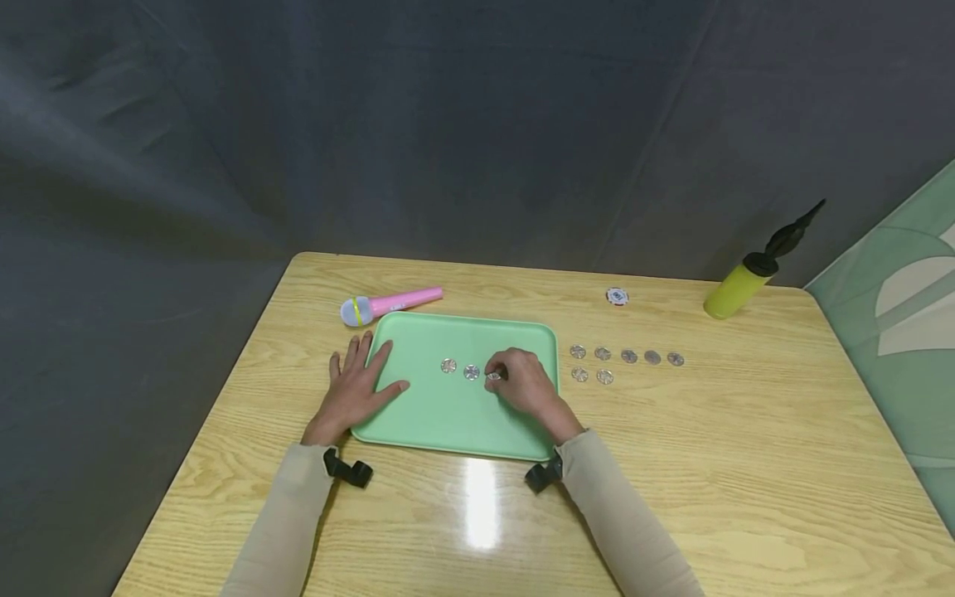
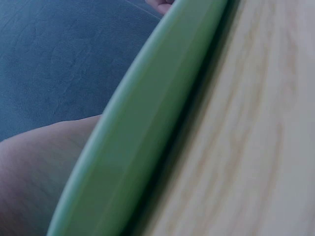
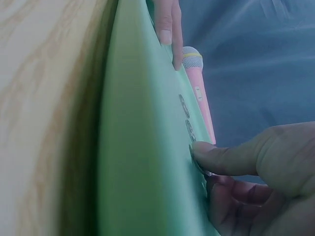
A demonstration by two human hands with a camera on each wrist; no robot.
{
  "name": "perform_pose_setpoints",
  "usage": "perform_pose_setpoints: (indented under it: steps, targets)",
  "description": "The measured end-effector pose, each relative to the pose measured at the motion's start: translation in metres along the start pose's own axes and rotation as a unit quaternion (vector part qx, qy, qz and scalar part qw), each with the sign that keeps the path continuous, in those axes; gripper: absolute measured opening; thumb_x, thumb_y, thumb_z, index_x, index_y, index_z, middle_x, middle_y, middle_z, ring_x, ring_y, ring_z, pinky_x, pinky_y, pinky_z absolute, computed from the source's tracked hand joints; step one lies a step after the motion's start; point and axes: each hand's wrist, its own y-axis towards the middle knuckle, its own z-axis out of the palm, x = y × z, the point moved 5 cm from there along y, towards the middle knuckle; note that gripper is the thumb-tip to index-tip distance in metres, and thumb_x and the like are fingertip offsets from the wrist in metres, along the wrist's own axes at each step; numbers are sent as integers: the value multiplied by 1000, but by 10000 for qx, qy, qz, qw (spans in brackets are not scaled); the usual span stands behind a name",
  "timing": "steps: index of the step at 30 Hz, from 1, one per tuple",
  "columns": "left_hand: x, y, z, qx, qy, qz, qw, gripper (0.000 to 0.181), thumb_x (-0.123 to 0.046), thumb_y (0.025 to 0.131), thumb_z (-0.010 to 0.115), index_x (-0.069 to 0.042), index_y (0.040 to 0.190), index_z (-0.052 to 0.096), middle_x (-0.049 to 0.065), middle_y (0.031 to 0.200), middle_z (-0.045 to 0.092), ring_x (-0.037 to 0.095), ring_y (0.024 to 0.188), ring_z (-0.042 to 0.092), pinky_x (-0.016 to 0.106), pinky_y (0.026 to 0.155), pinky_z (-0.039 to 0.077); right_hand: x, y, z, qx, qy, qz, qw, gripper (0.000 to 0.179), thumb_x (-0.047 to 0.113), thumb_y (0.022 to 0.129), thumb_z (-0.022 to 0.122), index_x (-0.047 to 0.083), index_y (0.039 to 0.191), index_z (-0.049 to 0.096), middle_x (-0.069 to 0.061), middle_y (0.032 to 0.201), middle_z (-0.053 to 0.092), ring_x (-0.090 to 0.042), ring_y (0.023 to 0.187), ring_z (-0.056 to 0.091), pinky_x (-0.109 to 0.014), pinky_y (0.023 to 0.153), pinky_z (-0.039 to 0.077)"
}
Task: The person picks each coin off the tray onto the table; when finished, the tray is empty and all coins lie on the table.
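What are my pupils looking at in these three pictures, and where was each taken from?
No machine here: just a person's bare left hand and right hand. The wide picture is taken from the head; the close ones from the left and right wrists. On the wooden table are a green tray, a pink microphone, a patterned chip, a yellow cylinder with a black top, and seven silvery discs right of the tray. The left hand rests spread over the tray's left edge. The right hand pinches another disc, beside two more on the tray.

Splayed left hand (image 1: 356, 391), pinched right hand (image 1: 525, 383)
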Motion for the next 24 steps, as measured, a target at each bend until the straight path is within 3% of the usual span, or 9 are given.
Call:
perform_pose_setpoints:
  steps: [13,24]
  targets:
    - [0,0,0,-16,-4,7,10000,83,-53,96,57,-12,160,23,24,169,1,46,156,-4,71,119,-6,-6,4,-6,54,323,79,9994,3,9,88,75,7,90,77,-5,84,75,-12,74,60,-26,69,50]
    - [-1,0,0,-41,-2,36,10000,83,-52,96,56,-11,160,23,24,169,2,47,156,-3,72,119,-6,-16,4,-7,435,1603,319,9856,12,-1,96,61,-3,96,73,-15,81,75,-11,62,67,-22,57,55]
